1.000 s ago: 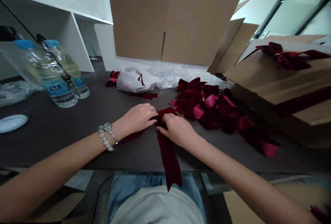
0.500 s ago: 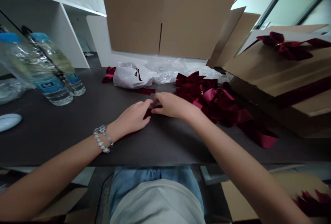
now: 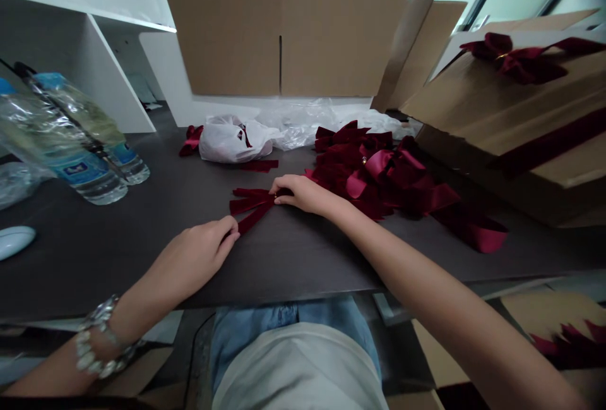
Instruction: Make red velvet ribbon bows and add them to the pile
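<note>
Dark grey flat tabletop (image 3: 284, 258): spans the scene. Heap of dark red velvet and satin ribbons (image 3: 379, 176): far right. Left hand (image 3: 196, 255): near left, thumb and forefinger pinched together. Right hand (image 3: 305, 195): centre, thumb and forefinger closed. Dark red velvet multi-strip ribbon piece (image 3: 247, 203): between both hands' fingertips; right fingertips clamp its gathered right end, left fingertips its nearest strip's tip.

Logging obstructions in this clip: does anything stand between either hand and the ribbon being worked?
Nothing visible: the left hand pinches a tail of the dark red ribbon, and the right hand holds its gathered end.
</note>
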Motion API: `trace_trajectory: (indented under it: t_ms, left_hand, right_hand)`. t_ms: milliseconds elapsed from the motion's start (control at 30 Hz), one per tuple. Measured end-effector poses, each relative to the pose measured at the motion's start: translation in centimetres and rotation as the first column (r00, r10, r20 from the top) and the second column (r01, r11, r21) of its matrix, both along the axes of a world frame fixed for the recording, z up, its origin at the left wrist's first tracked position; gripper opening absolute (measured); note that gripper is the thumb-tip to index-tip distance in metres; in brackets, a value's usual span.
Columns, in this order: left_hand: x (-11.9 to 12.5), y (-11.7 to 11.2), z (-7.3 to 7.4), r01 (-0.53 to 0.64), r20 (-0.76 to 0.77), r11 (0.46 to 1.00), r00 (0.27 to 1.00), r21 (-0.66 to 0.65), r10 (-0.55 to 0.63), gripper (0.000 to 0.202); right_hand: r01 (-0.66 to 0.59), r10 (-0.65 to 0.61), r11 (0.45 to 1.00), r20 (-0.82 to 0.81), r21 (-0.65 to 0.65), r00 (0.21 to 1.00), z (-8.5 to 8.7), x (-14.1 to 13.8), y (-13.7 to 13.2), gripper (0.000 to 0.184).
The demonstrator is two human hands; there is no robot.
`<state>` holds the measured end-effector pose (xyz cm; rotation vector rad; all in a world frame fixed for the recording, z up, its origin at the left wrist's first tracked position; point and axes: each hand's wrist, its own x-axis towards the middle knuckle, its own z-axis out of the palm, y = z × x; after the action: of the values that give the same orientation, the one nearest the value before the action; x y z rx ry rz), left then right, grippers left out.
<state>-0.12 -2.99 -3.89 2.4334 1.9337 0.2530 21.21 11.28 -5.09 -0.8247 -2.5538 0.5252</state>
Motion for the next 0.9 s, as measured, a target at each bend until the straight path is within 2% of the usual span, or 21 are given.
trace_trajectory:
  t_ms: [67, 133, 267, 333, 367, 433, 500, 533, 567, 600, 633, 667, 733, 800, 833, 900]
  left_hand:
    - [-0.2, 0.4, 1.1, 0.037, 0.144, 0.999, 0.989, 0.002, -0.037, 0.035]
    - [-0.2, 1.0, 2.7, 0.035, 0.205, 0.999, 0.978, 0.025, -0.039, 0.036]
    - [-0.9, 3.1, 5.7, 0.023, 0.152, 0.994, 0.988, 0.103, -0.038, 0.035]
    - [-2.2, 4.3, 6.1, 0.067, 0.051, 0.985, 0.996, 0.157, -0.076, 0.037]
    - [-2.9, 4.8, 6.0, 0.079, -0.018, 0.986, 0.997, 0.143, -0.078, 0.037]
    - [-4.2, 5.5, 5.4, -0.005, -0.165, 0.999, 0.986, 0.032, 0.010, 0.032]
    - [-4.2, 5.9, 4.4, -0.121, -0.324, 0.990, 0.942, -0.072, 0.092, 0.042]
    - [-3.7, 5.9, 3.8, -0.120, -0.394, 0.991, 0.915, -0.065, 0.085, 0.050]
    - [-2.8, 5.9, 3.2, -0.092, -0.448, 0.994, 0.887, 0.066, 0.112, 0.054]
    - [-1.6, 5.9, 2.5, -0.001, -0.467, 0.980, 0.879, 0.199, 0.096, 0.057]
    - [-0.2, 6.0, 1.8, 0.086, -0.444, 0.954, 0.895, 0.286, 0.052, 0.061]
    - [1.1, 6.2, 1.0, 0.159, -0.393, 0.936, 0.919, 0.313, -0.025, 0.063]
    - [2.9, 7.0, -0.4, 0.224, -0.244, 0.929, 0.958, 0.295, -0.153, 0.063]
    - [3.4, 8.2, -1.5, 0.212, -0.100, 0.938, 0.976, 0.273, -0.192, 0.060]
    - [3.1, 8.8, -1.9, 0.232, -0.048, 0.944, 0.973, 0.233, -0.227, 0.053]
    - [2.0, 9.9, -2.5, 0.285, 0.023, 0.943, 0.956, 0.173, -0.293, 0.039]
  right_hand:
    - [0.000, 0.000, 1.000, 0.021, 0.015, 1.000, 0.1, 0.0, -0.1, 0.008]
    - [0.011, -0.013, 0.999, 0.036, 0.042, 0.999, -0.1, 0.0, -0.2, 0.008]
    - [0.030, -0.032, 0.998, 0.018, 0.063, 0.999, -0.4, -0.1, -0.4, 0.009]
    - [0.054, -0.054, 0.996, 0.009, 0.066, 0.998, -0.5, -0.2, -0.6, 0.009]
    - [0.067, -0.067, 0.995, 0.006, 0.069, 0.998, -0.6, -0.2, -0.7, 0.010]
    - [0.100, -0.101, 0.992, 0.004, 0.078, 0.995, -0.7, -0.5, -1.1, 0.012]
    - [0.143, -0.144, 0.986, 0.004, 0.084, 0.990, -1.0, -1.0, -1.5, 0.017]
    - [0.169, -0.170, 0.982, 0.002, 0.087, 0.985, -1.2, -1.4, -1.7, 0.021]
    - [0.192, -0.193, 0.977, 0.001, 0.093, 0.981, -1.4, -1.8, -1.8, 0.023]
    - [0.206, -0.207, 0.973, 0.001, 0.103, 0.978, -1.6, -2.2, -1.9, 0.024]
    - [0.207, -0.209, 0.971, 0.002, 0.116, 0.978, -1.8, -2.6, -1.9, 0.024]
    - [0.198, -0.200, 0.972, 0.001, 0.128, 0.980, -2.0, -3.0, -1.9, 0.023]
    - [0.175, -0.172, 0.978, -0.037, 0.114, 0.984, -2.4, -3.3, -1.8, 0.019]
    - [0.180, -0.176, 0.983, -0.128, 0.023, 0.976, -2.2, -3.1, -1.6, 0.015]
    - [0.179, -0.182, 0.983, -0.165, -0.033, 0.969, -1.8, -2.8, -1.3, 0.016]
    - [0.126, -0.144, 0.984, -0.144, -0.128, 0.979, -0.3, -2.4, -0.3, 0.015]
